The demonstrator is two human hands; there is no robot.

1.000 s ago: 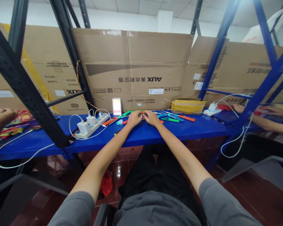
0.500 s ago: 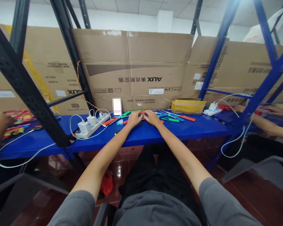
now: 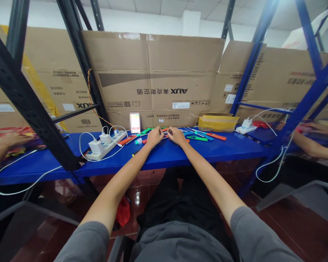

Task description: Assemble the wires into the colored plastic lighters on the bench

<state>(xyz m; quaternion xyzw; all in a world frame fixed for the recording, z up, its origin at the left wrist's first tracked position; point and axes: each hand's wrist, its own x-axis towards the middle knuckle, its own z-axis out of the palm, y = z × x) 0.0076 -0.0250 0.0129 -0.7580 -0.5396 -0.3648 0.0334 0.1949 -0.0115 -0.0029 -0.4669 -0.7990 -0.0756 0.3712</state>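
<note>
Although the left hand (image 3: pixel 155 137) and right hand (image 3: pixel 177 136) are held curled over red-orange plastic tools (image 3: pixel 166 137) on a blue steel bench (image 3: pixel 207 154), whether the fingers (image 3: pixel 160 133) grip anything cannot be told.

Blue steel shelf (image 3: pixel 221 151), white power strip (image 3: pixel 109 145), yellow carton (image 3: pixel 218 124), small plastic-handled tools (image 3: pixel 197 138), exact kind hard to tell
</note>
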